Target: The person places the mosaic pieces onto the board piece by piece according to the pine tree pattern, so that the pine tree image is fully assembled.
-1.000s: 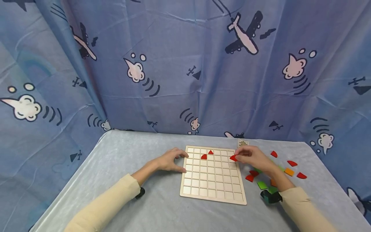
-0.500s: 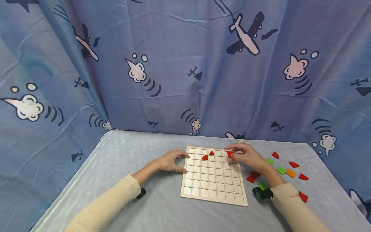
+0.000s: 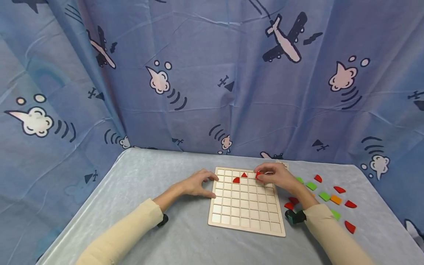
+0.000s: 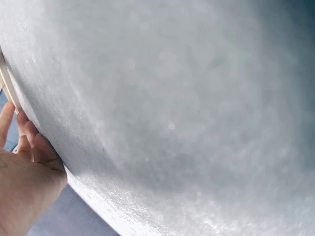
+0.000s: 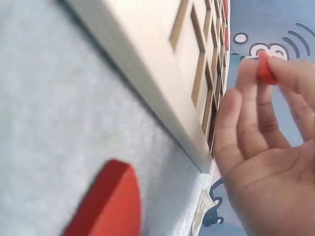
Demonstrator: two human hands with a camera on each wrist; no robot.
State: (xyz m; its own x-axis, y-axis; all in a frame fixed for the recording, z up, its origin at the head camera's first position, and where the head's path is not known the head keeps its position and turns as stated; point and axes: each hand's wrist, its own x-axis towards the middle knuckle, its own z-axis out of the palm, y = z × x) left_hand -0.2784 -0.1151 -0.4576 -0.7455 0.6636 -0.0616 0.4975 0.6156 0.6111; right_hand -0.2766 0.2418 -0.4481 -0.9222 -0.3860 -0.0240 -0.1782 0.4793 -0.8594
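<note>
A pale wooden grid board (image 3: pixel 246 207) lies flat on the table. A red triangle (image 3: pixel 244 175) and a red quarter-circle piece (image 3: pixel 236 180) rest in its upper cells. My right hand (image 3: pixel 277 176) is over the board's upper right, pinching another small red piece (image 5: pixel 266 69) between thumb and fingertip. Fingers partly cover that piece, so its full outline is hidden. At the board's left edge my left hand (image 3: pixel 197 184) touches the rim, thumb and fingers spread apart. Only part of that hand shows in the left wrist view.
Right of the board lie scattered loose pieces: green squares (image 3: pixel 311 186), an orange square (image 3: pixel 336 199) and several red rounded pieces (image 3: pixel 350 226). A small patterned item (image 3: pixel 283 164) sits behind my right hand. A blue printed curtain (image 3: pixel 185 84) hangs behind the table.
My right hand has moved left over the board with the red piece, from its right edge further in. The left hand stays at the left rim. The view has shifted slightly.
</note>
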